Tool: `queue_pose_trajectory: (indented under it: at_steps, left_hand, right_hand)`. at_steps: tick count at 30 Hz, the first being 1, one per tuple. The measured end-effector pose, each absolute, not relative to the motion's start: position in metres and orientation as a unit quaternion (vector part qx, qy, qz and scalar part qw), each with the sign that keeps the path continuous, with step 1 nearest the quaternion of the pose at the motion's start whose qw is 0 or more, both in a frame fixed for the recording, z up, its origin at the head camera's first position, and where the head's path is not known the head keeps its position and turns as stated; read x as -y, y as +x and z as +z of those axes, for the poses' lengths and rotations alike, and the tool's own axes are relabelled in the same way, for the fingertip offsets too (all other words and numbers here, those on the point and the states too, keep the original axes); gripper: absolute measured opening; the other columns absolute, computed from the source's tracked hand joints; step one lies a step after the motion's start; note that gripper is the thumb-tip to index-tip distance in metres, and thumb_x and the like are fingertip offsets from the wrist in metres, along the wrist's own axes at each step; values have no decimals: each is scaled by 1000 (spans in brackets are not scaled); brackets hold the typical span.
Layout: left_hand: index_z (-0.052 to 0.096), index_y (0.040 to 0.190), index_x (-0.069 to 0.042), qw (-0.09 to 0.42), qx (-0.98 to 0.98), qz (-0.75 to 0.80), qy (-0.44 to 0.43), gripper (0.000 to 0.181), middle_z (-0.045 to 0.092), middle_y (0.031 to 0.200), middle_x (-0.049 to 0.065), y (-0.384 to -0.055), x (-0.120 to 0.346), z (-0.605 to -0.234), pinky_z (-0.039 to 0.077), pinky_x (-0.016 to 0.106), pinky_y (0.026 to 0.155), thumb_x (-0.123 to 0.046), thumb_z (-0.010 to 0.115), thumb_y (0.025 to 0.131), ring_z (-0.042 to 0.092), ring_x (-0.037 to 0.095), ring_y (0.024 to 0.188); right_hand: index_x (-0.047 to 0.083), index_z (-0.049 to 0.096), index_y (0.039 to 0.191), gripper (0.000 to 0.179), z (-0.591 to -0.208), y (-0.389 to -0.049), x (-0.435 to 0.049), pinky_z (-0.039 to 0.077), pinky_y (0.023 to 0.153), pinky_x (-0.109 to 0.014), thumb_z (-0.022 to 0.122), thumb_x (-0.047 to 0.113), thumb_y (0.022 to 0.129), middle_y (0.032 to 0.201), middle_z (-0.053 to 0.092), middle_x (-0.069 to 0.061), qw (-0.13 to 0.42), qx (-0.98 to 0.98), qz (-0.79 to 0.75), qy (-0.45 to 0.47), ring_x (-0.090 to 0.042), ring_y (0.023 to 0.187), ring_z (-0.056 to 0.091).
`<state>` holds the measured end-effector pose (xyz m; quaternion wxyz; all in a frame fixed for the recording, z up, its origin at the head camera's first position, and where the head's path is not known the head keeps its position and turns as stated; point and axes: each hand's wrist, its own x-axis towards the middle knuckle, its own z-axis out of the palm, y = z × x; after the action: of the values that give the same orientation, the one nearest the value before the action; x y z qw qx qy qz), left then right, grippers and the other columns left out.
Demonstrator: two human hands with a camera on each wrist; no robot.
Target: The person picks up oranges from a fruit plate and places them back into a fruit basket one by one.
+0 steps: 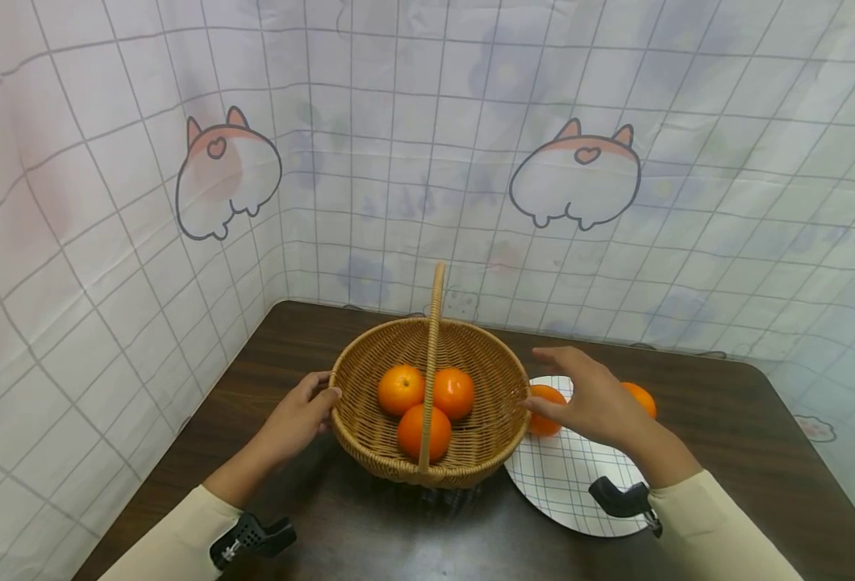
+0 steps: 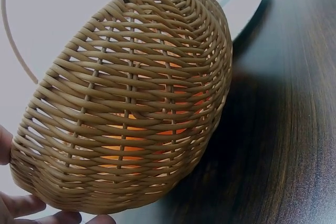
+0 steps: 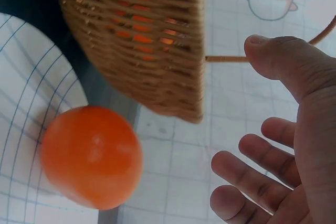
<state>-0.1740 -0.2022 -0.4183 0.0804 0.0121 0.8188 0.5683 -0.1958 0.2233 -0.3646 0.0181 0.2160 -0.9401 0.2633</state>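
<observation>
A wicker basket (image 1: 369, 355) with a tall handle (image 1: 434, 323) stands in the middle of the table, holding three oranges (image 1: 401, 390). My left hand (image 1: 302, 415) grips its left rim, thumb on the edge; the left wrist view shows those fingers (image 2: 58, 216) under the woven side. My right hand (image 1: 594, 397) hovers above a white plate (image 1: 573, 492) near the basket's right rim. Its thumb and fingers are spread, holding nothing, and in the right wrist view they are apart from the basket. One orange (image 3: 92, 156) lies on the plate beside the basket; another (image 1: 640, 399) is partly hidden behind my right hand.
The dark wooden table (image 1: 369, 532) meets a white checked curtain (image 1: 398, 161) at its back and left. Blue lines cross the plate, which lies right of the basket. A black wrist mount (image 1: 619, 496) on the right sleeve overhangs the plate.
</observation>
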Motion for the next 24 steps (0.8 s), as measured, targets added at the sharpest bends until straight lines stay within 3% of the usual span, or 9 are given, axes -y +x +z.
queue_pose_trajectory:
  at_steps: [6,14,24]
  left_hand:
    - [34,155,-2,80,-818,569,14,55,46,147,24,-174,202,-419,55,49,94,-32,45,110,63,35,117]
    - [33,155,-2,81,-814,575,15,55,45,148,25,-173,203,-419,56,47,93,-32,45,110,62,36,119]
    - [34,154,-2,83,-816,572,15,55,45,148,24,-174,203,-419,56,48,93,-32,45,110,61,36,120]
  right_hand:
    - [8,49,150,78,-373,-194,-234,50,96,-61,81,42,88,138,57,-15,16,945,256,202,-36,121,58]
    - [7,50,148,77,-386,-192,-247,56,87,-56,81,43,88,137,58,-18,16,951,244,190,-38,114,62]
    - [8,50,148,79,-405,-196,-255,54,89,-60,81,47,87,138,58,-19,5,957,235,169,-39,115,62]
